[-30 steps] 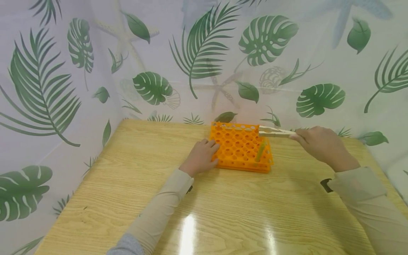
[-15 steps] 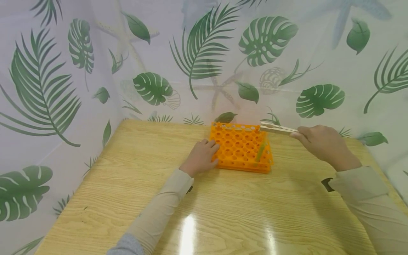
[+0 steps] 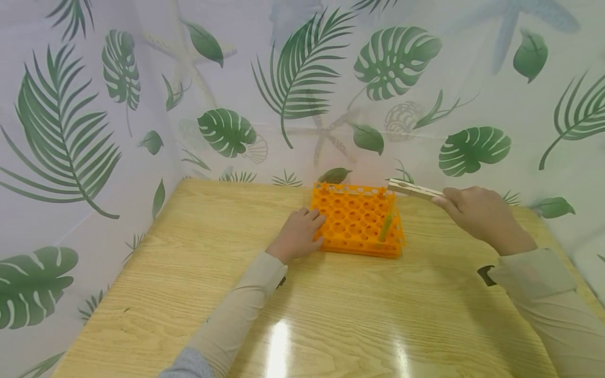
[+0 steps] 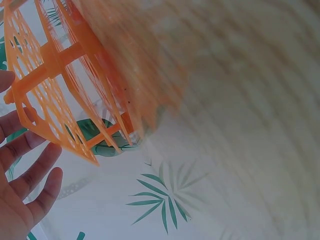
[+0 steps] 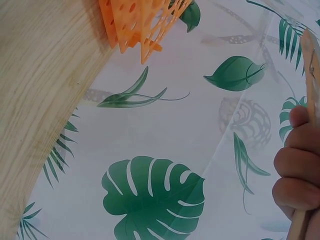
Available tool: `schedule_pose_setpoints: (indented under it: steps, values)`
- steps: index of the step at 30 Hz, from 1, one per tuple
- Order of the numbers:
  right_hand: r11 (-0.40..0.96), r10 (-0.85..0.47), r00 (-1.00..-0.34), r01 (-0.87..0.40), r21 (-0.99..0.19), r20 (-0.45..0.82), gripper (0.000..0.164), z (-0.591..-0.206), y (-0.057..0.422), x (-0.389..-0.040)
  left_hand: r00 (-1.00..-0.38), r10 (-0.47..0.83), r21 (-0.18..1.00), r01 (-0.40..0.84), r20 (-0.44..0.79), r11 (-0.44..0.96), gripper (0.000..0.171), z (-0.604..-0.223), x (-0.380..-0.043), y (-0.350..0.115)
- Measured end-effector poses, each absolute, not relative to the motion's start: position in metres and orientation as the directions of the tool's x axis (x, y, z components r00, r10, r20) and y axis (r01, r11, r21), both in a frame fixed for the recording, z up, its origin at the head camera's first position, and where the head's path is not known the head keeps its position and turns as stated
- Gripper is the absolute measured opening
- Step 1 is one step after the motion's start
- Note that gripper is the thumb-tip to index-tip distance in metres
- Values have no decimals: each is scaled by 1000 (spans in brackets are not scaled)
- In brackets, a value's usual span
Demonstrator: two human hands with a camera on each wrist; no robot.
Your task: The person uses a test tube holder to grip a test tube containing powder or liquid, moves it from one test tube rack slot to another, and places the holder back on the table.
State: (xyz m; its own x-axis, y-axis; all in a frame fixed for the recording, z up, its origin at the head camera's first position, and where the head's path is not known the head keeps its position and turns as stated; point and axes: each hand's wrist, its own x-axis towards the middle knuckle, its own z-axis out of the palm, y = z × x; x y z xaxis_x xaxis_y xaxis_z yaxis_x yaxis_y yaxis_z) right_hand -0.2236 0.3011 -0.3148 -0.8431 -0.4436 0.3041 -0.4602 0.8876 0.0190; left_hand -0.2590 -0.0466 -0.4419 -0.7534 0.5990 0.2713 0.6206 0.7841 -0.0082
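Note:
An orange plastic test tube rack (image 3: 354,215) stands on the wooden table near the wall. A tube with yellow-green contents (image 3: 386,226) leans in its right part. My left hand (image 3: 298,233) rests against the rack's left end; in the left wrist view its fingers (image 4: 42,175) lie spread along the edge of the orange frame. My right hand (image 3: 482,215) grips a wooden test tube clamp (image 3: 411,189) by the handle. The clamp's tip points left, beside the rack's upper right corner and above the tube. In the right wrist view the fingers (image 5: 297,170) curl round the wood.
The light wooden table (image 3: 236,210) reaches back to a white wall sheet (image 3: 283,63) printed with green leaves. This sheet rises close behind the rack and also along the left side. Bright reflections show on the table's front part.
The right hand and clamp have shifted slightly right, the clamp's tip rising a little. Its two arms look closer together than before. The left hand and the rack have stayed in place.

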Motion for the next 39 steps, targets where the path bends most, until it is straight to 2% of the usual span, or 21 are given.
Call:
schedule_pose_setpoints:
  steps: [11,20,29,39]
  values:
    - [879,-456,-823,-477,24,340,35,-318,305,-224,-762,596,-1,616,252,788,27,-439,-257,-46]
    - [875,-453,-828,-484,-13,329,18,-319,309,-222,-769,593,9,612,239,791,30,-437,-255,-46]
    - [868,-452,-822,-495,-41,346,21,-320,314,-224,-767,595,12,616,241,788,28,-437,-255,-46]
    - [859,-440,-803,-506,-70,402,14,-326,318,-226,-763,599,9,619,245,785,28,-437,-256,-46]
